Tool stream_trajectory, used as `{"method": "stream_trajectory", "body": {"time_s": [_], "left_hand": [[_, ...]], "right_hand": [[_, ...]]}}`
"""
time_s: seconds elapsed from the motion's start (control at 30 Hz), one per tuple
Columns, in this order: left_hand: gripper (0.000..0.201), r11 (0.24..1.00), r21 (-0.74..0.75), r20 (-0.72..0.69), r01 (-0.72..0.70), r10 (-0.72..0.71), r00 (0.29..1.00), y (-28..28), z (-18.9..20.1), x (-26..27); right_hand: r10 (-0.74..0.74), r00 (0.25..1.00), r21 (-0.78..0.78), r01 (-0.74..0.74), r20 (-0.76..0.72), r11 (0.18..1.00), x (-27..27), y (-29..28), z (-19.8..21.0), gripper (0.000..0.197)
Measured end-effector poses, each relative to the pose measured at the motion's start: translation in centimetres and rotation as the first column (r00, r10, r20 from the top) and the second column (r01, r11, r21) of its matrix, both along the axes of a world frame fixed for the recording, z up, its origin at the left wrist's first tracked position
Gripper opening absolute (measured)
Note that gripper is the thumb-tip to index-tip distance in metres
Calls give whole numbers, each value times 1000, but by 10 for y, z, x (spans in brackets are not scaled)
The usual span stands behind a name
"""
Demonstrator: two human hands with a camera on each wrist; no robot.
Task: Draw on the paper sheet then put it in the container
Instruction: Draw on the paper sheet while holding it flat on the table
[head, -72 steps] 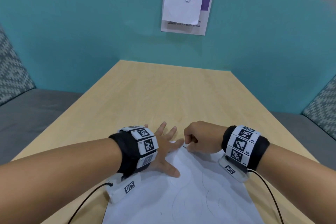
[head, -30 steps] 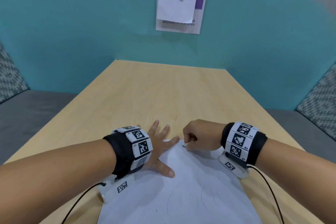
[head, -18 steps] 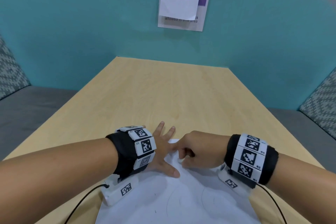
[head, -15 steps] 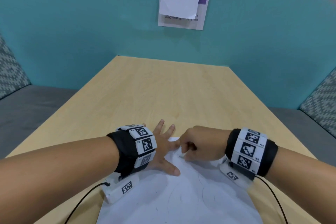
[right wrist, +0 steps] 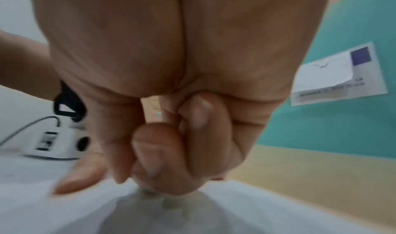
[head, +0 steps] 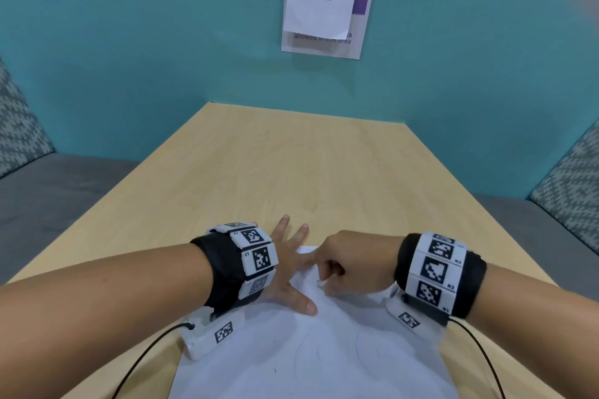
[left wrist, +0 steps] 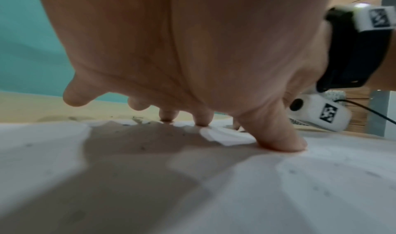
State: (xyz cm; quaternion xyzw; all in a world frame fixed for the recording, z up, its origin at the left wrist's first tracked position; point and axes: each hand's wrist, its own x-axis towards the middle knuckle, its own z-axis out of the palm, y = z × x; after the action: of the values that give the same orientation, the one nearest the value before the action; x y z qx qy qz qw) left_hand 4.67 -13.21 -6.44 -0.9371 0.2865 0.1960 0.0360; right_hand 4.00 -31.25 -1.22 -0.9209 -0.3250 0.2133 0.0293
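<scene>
A white paper sheet (head: 340,359) with faint curved pencil lines lies on the wooden table (head: 291,172) at the near edge. My left hand (head: 288,272) lies flat on its far left part with the fingers spread; the thumb (left wrist: 278,141) and fingertips press the paper sheet (left wrist: 278,186) down. My right hand (head: 353,269) is curled in a fist on the sheet's far corner, close to the left index finger. It pinches a small drawing tool (head: 319,282), of which only a pale tip shows. The right wrist view shows the curled fingers (right wrist: 171,136) over the sheet (right wrist: 257,212). No container is in view.
The table runs far ahead to a teal wall with a white notice (head: 327,16). Grey benches (head: 48,197) with patterned cushions (head: 567,178) flank the table on both sides. Black cables trail from both wrist cameras across the near table edge.
My right hand has made small moves at the sheet's far corner, drawing closer to the left index finger. The left hand has stayed pressed flat on the paper.
</scene>
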Motion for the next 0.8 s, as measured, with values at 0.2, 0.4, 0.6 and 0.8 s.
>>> {"method": "stream_trajectory", "body": {"time_s": [0.2, 0.4, 0.6, 0.8], "left_hand": [[102, 1000, 12, 11, 2, -2, 1000, 0, 0, 0], [102, 997, 70, 90, -22, 15, 996, -6, 3, 1], [114, 999, 41, -35, -24, 26, 999, 15, 11, -10], [116, 1000, 15, -19, 0, 0, 1000, 23, 0, -9]], "right_hand": [[-51, 998, 30, 50, 29, 998, 3, -7, 1, 21], [-116, 992, 15, 115, 56, 993, 15, -8, 5, 15], [-126, 991, -24, 128, 51, 992, 15, -5, 2, 13], [24, 998, -34, -26, -52, 999, -20, 19, 3, 21]]}}
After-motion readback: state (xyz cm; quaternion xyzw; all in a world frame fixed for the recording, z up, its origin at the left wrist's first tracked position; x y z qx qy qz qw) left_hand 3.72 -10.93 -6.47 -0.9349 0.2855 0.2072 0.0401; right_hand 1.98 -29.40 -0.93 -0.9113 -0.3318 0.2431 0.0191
